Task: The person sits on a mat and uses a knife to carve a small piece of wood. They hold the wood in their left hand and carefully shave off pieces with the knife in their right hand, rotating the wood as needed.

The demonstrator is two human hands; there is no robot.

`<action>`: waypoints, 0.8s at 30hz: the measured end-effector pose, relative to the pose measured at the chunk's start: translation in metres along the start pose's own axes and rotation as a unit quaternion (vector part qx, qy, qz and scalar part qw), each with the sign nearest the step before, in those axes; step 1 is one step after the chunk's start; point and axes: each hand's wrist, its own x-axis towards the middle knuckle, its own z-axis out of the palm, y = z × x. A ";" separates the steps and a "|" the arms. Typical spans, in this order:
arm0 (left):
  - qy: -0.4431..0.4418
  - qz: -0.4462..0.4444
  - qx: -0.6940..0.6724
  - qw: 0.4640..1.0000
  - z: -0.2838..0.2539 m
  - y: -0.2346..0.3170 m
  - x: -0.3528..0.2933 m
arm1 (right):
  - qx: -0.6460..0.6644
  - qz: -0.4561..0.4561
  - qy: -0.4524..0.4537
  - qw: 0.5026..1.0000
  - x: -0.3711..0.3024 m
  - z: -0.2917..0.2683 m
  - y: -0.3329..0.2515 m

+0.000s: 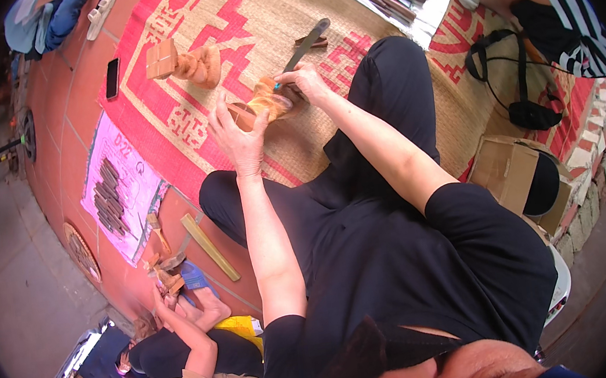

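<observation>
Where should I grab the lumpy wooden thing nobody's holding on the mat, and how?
Probably pinch the wooden thing by its blocky end, coming from the picture's left: its flat faces should hold steadier than the rounded lumps.

Held piece [268, 103] wd-look; mat [257, 33] rough woven straw; phone [112, 78] glossy; box [502, 170] matt cardbd

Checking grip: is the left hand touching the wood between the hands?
Touching. The head view shows the left hand gripping the wood, fingers and thumb on opposite sides.
</observation>
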 end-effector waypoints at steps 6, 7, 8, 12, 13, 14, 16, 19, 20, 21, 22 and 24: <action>0.004 -0.013 -0.052 0.999 0.001 -0.006 -0.001 | -0.027 -0.050 -0.028 0.998 -0.008 0.010 -0.007; 0.005 -0.018 -0.058 0.998 0.001 -0.004 -0.001 | -0.025 -0.034 -0.010 0.999 -0.003 0.004 -0.004; 0.007 -0.016 -0.061 0.998 0.000 -0.003 0.000 | -0.022 -0.018 0.009 1.000 0.001 -0.001 -0.001; 0.019 -0.022 -0.069 0.997 -0.001 -0.009 -0.004 | -0.034 -0.027 -0.020 0.999 -0.020 0.013 -0.018; 0.022 -0.023 -0.072 0.997 0.000 -0.010 -0.004 | -0.042 -0.042 -0.017 0.998 -0.020 0.014 -0.016; 0.019 -0.019 -0.061 0.998 0.002 -0.009 -0.005 | -0.050 -0.056 -0.014 0.997 -0.019 0.015 -0.012; 0.018 -0.010 -0.035 0.999 0.002 -0.006 -0.004 | -0.049 -0.060 -0.003 0.997 -0.017 0.016 -0.010; 0.011 -0.006 -0.043 0.999 0.002 0.001 0.000 | -0.037 -0.003 0.029 0.999 -0.005 0.002 -0.010; 0.016 -0.002 -0.045 0.999 0.002 0.001 0.001 | -0.039 -0.006 0.019 0.999 -0.002 -0.001 -0.006; 0.020 0.000 -0.046 0.999 0.003 -0.002 0.000 | -0.042 -0.008 0.009 0.999 -0.004 0.001 -0.007; 0.024 0.000 -0.046 0.999 0.002 -0.004 -0.002 | -0.046 -0.007 -0.003 0.999 -0.012 0.006 -0.011; 0.026 -0.010 -0.038 0.999 0.002 -0.004 -0.003 | 0.001 -0.042 -0.023 0.999 -0.023 0.017 -0.016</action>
